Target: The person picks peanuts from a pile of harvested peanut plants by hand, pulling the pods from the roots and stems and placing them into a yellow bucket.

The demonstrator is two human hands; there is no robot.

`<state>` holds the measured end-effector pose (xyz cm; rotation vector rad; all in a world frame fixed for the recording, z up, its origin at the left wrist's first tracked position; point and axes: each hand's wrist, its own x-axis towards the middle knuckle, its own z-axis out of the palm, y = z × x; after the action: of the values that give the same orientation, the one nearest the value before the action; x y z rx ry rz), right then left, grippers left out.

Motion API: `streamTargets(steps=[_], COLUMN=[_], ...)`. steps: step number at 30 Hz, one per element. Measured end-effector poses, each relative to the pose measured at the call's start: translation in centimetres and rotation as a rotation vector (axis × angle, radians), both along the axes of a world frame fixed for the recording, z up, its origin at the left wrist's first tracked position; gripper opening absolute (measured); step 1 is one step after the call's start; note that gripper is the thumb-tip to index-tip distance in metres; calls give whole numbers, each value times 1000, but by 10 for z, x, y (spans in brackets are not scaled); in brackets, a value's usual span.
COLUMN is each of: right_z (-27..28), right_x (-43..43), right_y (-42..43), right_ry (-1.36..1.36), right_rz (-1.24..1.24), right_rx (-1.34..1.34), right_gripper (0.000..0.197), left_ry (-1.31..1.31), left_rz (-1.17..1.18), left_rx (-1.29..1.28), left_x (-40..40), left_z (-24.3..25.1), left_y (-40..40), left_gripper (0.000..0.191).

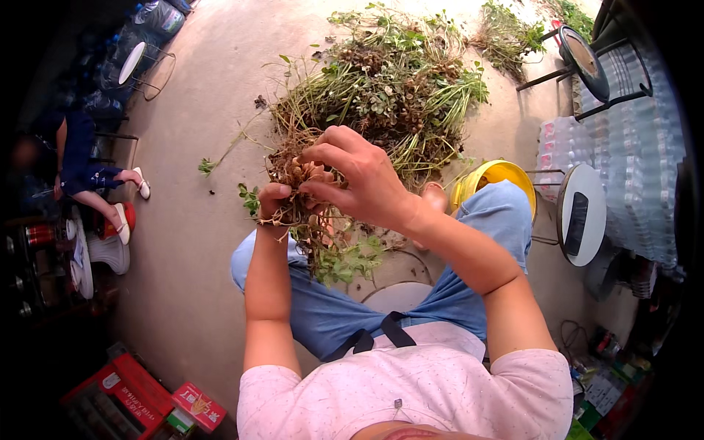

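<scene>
My left hand [274, 201] grips a bunch of uprooted peanut plants [341, 263], its roots and pods up and its green leaves hanging down over my lap. Over the root end, my right hand [357, 173] has its fingers and thumb bent around peanut pods; how firmly they hold is partly hidden. Beyond both hands lies a large heap of peanut plants [385, 93] on the concrete floor. By my right knee stands a yellow bucket [495, 171], its inside mostly hidden by the knee.
Round stools [599, 214] and wrapped bottle packs [627, 181] stand on the right. Another person [82, 159] sits at the left, near large water bottles [159, 19]. Red boxes [198, 406] lie at lower left. More plants [503, 44] lie at the upper right.
</scene>
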<state>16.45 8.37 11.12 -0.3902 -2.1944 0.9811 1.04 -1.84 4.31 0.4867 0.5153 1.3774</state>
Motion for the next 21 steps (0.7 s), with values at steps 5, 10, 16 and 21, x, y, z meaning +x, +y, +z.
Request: streamTargets(steps=[5, 10, 16, 21], right_z=[-19, -25, -19, -7], right_x=[-8, -8, -11, -6], right_y=[-8, -15, -11, 0], right_ry=[-51, 64, -70, -200], right_rz=[0, -40, -51, 59], right_rx=[-146, -359, -167, -129], right_gripper=[24, 15, 18, 18], left_ry=[-123, -73, -106, -59], left_rz=[5, 15, 17, 84], left_rx=[-6, -59, -62, -83], left_x=[-6, -7, -3, 1], left_z=[-19, -24, -15, -10], left_y=[-9, -11, -16, -16], left_gripper=[56, 68, 68, 64])
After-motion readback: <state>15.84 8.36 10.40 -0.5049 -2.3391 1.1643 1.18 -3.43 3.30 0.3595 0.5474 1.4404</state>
